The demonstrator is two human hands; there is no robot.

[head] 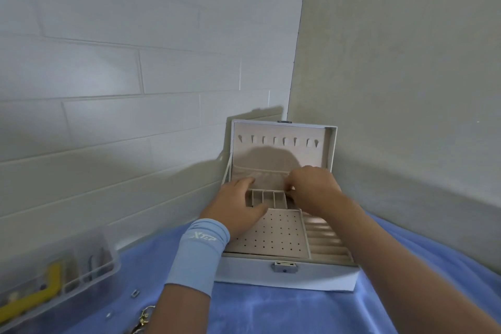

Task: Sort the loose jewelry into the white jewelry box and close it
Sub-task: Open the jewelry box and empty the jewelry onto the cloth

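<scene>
Left hand (pixel 235 207) flat in jewelry box (pixel 287 276), right hand (pixel 311 187) curled, grasp unclear; left forearm (pixel 184 304) could snag and drag nearby chain (pixel 145 316).

I'm getting flat, cool, fairly dim light, evenly spread. A rounded shadow sits on the inner face of the raised lid (pixel 271 131) of the jewelry box (pixel 244 274), and the lid throws a darker shadow onto the tiled wall (pixel 108 116) just left of the box. Further left of the box the tiles carry a pale brighter patch. Tile lines and the wall corner above the box bow from the wide lens. The plastic organizer (pixel 54 274) far left of the box is smeared and out of focus.
</scene>
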